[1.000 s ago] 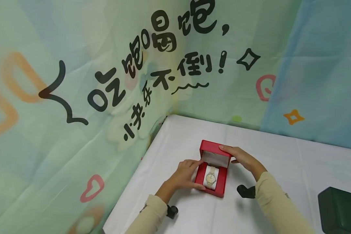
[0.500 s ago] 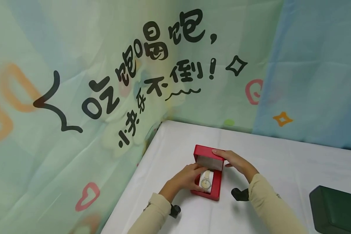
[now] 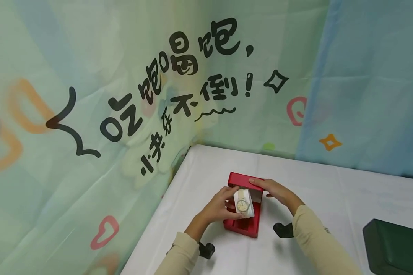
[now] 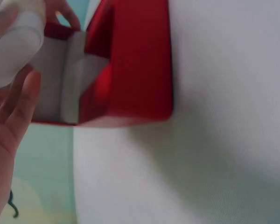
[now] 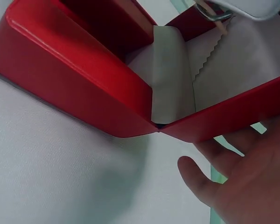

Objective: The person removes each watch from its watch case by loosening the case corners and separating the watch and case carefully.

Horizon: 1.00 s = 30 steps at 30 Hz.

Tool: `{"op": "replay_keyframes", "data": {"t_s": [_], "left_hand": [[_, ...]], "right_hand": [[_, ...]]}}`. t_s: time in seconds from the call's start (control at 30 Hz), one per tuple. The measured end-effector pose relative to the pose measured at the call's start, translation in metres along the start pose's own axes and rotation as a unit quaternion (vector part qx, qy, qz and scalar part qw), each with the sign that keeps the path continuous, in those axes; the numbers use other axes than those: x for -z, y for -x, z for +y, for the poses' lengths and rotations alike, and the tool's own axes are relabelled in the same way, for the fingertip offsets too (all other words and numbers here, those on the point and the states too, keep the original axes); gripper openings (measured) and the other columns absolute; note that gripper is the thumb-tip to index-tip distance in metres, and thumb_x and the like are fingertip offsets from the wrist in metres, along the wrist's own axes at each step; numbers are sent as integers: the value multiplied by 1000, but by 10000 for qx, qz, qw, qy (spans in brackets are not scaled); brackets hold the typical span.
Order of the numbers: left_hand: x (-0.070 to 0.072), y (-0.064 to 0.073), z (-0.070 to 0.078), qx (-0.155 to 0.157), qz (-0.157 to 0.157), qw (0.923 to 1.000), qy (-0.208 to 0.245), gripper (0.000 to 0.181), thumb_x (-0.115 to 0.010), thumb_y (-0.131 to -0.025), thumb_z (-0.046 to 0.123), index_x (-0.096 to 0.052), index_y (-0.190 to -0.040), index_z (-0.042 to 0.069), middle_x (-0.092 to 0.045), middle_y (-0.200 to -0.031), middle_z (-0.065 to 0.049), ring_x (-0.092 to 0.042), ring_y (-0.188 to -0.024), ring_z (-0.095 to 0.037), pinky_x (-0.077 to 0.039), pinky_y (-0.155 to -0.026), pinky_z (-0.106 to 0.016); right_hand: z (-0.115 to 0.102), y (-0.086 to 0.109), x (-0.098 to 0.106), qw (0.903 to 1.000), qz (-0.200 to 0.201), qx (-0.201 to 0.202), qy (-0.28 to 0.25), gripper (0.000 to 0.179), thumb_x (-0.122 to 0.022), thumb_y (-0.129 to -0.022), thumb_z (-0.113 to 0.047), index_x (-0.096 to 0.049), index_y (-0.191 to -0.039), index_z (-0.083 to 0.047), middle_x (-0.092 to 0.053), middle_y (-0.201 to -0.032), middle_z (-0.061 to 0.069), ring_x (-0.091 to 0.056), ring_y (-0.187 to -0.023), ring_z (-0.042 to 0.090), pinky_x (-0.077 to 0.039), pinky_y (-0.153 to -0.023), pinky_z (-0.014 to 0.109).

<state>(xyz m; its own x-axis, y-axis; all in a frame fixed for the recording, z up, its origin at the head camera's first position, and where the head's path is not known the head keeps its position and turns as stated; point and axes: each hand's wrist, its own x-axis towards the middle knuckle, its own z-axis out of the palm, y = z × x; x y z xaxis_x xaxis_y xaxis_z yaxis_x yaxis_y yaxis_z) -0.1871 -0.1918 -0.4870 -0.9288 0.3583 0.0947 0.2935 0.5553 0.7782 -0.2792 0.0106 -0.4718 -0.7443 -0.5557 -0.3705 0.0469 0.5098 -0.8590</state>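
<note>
A wristwatch [image 3: 242, 205] with a pale strap is wrapped round a white cushion [image 4: 15, 49]. My left hand [image 3: 217, 206] pinches the cushion between thumb and fingers and holds it over the red watch box [image 3: 241, 230]. Below it, the box's dark red inside shows bare. The hinged lid [image 3: 238, 179] stands raised, with a pale lining [image 5: 252, 60]. My right hand [image 3: 278, 191] rests its extended fingers on the lid's top and right side. In the right wrist view its thumb [image 5: 195, 177] is apart from the lid.
A dark green box [image 3: 395, 246] sits on the white-covered table [image 3: 316, 191] at the right. A printed cloth backdrop [image 3: 89, 76] rises along the table's left and far edges. Black wrist devices [image 3: 283, 230] stick out beneath both sleeves.
The left hand moved from the box's left side to the cushion and lifted it, with the watch, out of the box. The right hand has stayed at the lid, and the view has shifted slightly.
</note>
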Motion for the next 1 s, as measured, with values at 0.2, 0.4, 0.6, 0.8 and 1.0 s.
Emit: {"op": "replay_keyframes", "data": {"t_s": [0.2,0.4,0.6,0.8,1.0], "left_hand": [[-12,0,16,-131,-373,9983,437,78,-77,-70,6,-37,-138,6,-50,-120,-13,-57,-92,-11,-50,-74,-15],[-18,2,22,-340,-367,9987,126,73,-78,-70,14,-42,-134,10,-59,-109,-10,-56,-94,-7,-47,-74,-13],[-26,2,30,-402,-531,9960,593,69,-77,-70,10,-44,-131,8,-64,-101,-12,-58,-87,-3,-49,-72,-15],[-36,1,43,-340,-671,9938,816,68,-77,-71,10,-46,-131,9,-64,-94,-13,-55,-74,2,-50,-66,-14],[-45,-2,61,-428,-976,9869,1212,70,-76,-71,5,-43,-133,6,-56,-112,-14,-59,-81,-3,-51,-68,-16]], "right_hand": [[4,10,4,9936,813,401,677,76,-44,-88,-55,-34,-138,0,-36,-140,25,-32,-128,42,-32,-99,59],[9,27,1,9669,2034,1122,1054,80,-51,-82,-60,-29,-143,-12,-33,-143,20,-27,-132,40,-27,-97,65],[14,73,-6,9329,2155,2150,1922,82,-65,-78,-47,-32,-140,-5,-36,-140,23,-31,-128,43,-27,-97,66],[22,115,-27,9164,1782,2439,2625,100,-77,-63,-50,-31,-140,-5,-41,-138,19,-41,-123,39,-36,-92,62],[28,134,-39,9230,1873,2238,2506,93,-78,-66,-41,-32,-138,-5,-50,-121,11,-54,-97,19,-51,-77,38]]}}
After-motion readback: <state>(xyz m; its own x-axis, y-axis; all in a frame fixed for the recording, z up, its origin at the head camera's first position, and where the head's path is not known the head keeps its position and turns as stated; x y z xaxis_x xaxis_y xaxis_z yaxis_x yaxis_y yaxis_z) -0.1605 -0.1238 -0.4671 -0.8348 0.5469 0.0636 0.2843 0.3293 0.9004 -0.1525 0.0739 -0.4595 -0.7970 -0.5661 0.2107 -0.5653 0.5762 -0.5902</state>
